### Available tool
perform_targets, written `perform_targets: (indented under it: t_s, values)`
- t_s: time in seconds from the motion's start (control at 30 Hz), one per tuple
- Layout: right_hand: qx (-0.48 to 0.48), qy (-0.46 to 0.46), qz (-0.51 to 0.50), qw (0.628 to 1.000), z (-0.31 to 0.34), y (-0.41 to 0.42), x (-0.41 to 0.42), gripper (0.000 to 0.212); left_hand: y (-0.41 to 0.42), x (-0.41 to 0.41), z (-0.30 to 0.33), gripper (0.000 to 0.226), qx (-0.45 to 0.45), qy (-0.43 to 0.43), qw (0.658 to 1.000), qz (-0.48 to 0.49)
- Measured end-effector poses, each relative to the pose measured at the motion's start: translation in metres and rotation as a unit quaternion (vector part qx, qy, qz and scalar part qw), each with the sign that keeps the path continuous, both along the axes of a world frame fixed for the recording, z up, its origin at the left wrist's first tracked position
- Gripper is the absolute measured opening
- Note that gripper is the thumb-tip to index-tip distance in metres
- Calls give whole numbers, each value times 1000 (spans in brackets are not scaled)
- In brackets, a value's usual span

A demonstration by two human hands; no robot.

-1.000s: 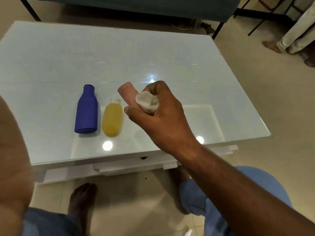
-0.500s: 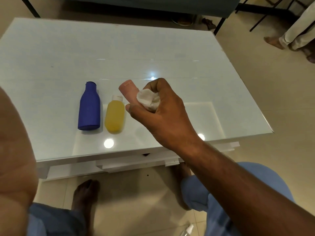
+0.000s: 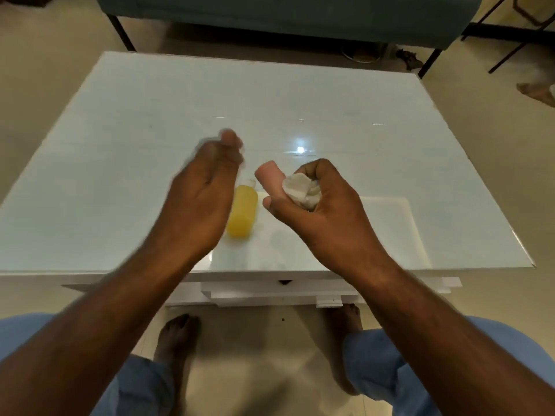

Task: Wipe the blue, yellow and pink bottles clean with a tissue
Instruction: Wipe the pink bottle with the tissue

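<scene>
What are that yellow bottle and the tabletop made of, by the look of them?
Yellow bottle: probably translucent plastic, since light glows softly through its body; pale cap.
Table: glossy white top, likely glass or lacquered board, as it mirrors the ceiling lights sharply.

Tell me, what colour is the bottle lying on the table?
Yellow, seen in the head view.

Right hand point(image 3: 324, 211) grips pink bottle point(image 3: 268, 178) and tissue point(image 3: 300, 190); blurred, open-fingered left hand point(image 3: 204, 199) beside yellow bottle point(image 3: 242, 216) on white table point(image 3: 120, 145)
</scene>
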State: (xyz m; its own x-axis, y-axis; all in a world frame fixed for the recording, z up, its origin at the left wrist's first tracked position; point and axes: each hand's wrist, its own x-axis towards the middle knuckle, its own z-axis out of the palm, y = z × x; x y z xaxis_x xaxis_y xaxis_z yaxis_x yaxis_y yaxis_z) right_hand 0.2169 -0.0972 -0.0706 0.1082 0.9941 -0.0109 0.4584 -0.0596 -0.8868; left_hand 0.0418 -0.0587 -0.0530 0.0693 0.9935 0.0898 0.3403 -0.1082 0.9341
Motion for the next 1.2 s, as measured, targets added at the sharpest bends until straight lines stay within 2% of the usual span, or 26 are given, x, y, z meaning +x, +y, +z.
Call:
perform_targets:
  t_s: [0.07,0.17,0.4,0.53,0.6,0.67,0.8,0.93,1.0,1.2]
  values:
    - [-3,-2,9,1000,-1,1,0,39,3,4,-6,49,-116,21,993,-19]
    - [4,-1,24,1000,-2,1,-2,42,4,5,-11,38,-124,34,991,-31]
    - [32,-6,36,999,-5,2,0,21,15,6,-28,33,-227,-97,969,-24]
    - [77,10,-41,996,-6,8,7,6,11,8,-29,30,-199,-70,974,-84]
    - [76,41,-44,995,-6,9,9,7,9,10,-28,31,-178,-67,978,-89]
    - [64,64,-18,996,-6,8,9,11,12,9,-28,31,-163,-77,982,-57]
    - [42,42,23,998,-8,6,8,12,23,-2,-28,26,-159,-83,983,24]
    - [92,43,-26,995,-8,7,9,14,9,4,-26,27,-128,-16,988,-90]
    - [93,27,-28,995,-6,9,11,15,2,11,-27,28,-116,-8,987,-108]
    - [46,-18,36,998,-3,6,16,9,11,3,-27,31,-123,-61,991,-7]
